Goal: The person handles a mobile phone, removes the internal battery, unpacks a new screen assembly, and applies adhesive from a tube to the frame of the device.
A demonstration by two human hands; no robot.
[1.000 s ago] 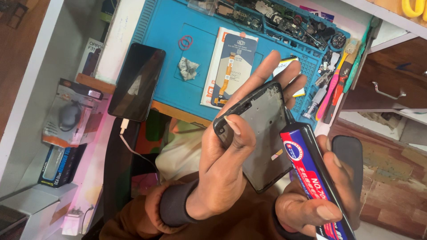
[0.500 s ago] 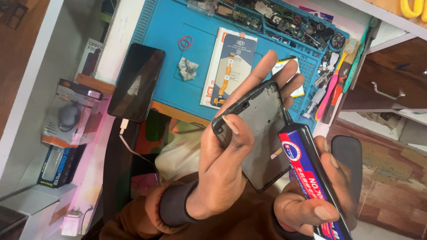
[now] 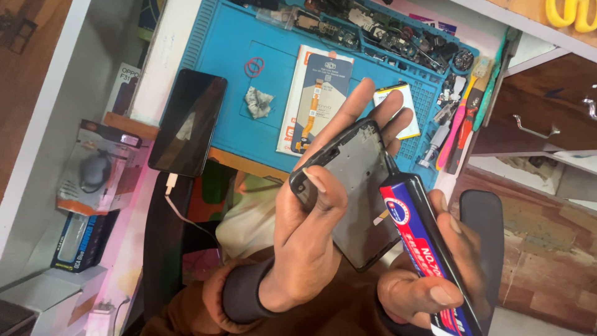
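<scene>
White workbench point(image 3: 93, 56), brown tiled floor point(image 3: 547, 261), wooden drawer point(image 3: 541, 118) with metal handle, pinkish light

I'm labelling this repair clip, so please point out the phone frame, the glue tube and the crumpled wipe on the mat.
phone frame point(image 3: 364, 186): head view, on its bare grey inner face.
glue tube point(image 3: 418, 239): head view, on its red and blue body.
crumpled wipe point(image 3: 257, 102): head view, on the middle of the wad.

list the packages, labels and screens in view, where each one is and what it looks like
Glue tube: in the right hand, black with a blue and red label.
Flat parts package: on the blue mat, white, orange and dark blue.
Phone screen: mat's left edge, dark, off.
Boxed mouse package: left shelf, clear-fronted.
Phone frame: in the left hand, black.
</scene>
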